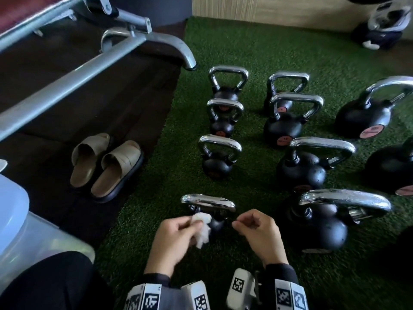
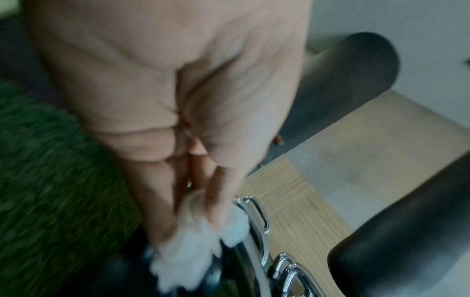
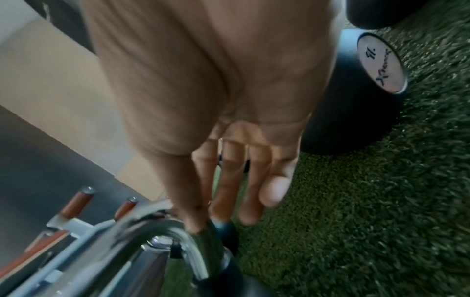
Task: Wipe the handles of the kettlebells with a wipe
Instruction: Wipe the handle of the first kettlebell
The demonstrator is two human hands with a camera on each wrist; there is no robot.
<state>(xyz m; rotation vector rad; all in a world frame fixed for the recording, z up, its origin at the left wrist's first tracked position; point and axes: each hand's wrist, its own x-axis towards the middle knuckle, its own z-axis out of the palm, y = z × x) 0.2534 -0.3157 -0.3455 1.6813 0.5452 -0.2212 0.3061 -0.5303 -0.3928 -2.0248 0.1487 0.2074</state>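
Several black kettlebells with chrome handles stand in rows on green turf (image 1: 257, 52). The nearest small kettlebell's handle (image 1: 207, 202) lies just beyond both hands. My left hand (image 1: 192, 220) pinches a crumpled white wipe (image 1: 202, 230) against the left post under that handle. The left wrist view shows the wipe (image 2: 193, 247) bunched at my fingertips beside the chrome handle (image 2: 257, 225). My right hand (image 1: 239, 222) hovers at the handle's right end, fingers loosely curled and holding nothing. In the right wrist view my right hand (image 3: 229, 201) has its thumb tip at the handle's bend (image 3: 178, 231).
A large kettlebell (image 1: 324, 227) stands close to the right of my right hand, and its labelled body (image 3: 356, 100) shows behind my palm. A pair of beige sandals (image 1: 107, 164) sits on the dark mat at left, under a metal bench frame (image 1: 89, 63). A translucent container (image 1: 22, 231) is at the lower left.
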